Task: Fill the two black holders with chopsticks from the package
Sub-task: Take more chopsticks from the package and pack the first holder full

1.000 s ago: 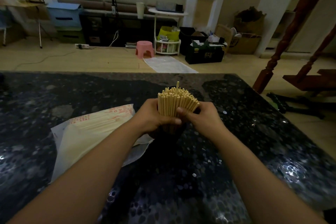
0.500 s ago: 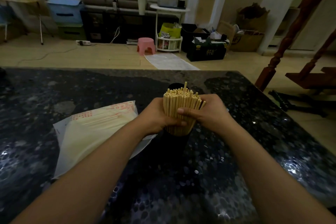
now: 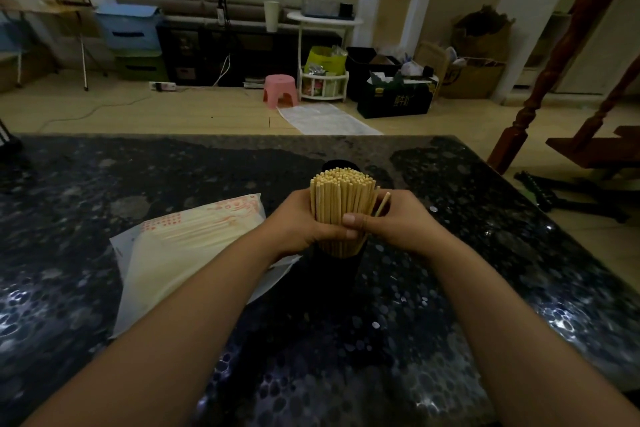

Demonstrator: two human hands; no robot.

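A thick bundle of pale wooden chopsticks [image 3: 341,198] stands upright at the table's middle. My left hand [image 3: 294,222] and my right hand [image 3: 398,222] both grip it from either side, thumbs across the front. One loose chopstick [image 3: 382,204] leans out at the right edge of the bundle. The bundle's lower end sits in a black holder [image 3: 341,270], which is hard to make out against the dark table. A second black holder [image 3: 341,165] shows just behind the bundle's top. The white chopstick package [image 3: 194,246] with red print lies to the left.
The table [image 3: 450,288] is dark, glossy and speckled; its far edge runs across the middle of the view. Beyond it lie a wooden floor, a pink stool [image 3: 280,88], boxes and a white side table. A red-brown stair post [image 3: 526,107] stands at the right.
The single chopstick that stuck up above the bundle is gone; the tops are now level. A loose chopstick now leans out at the right. Both hands keep their grip.
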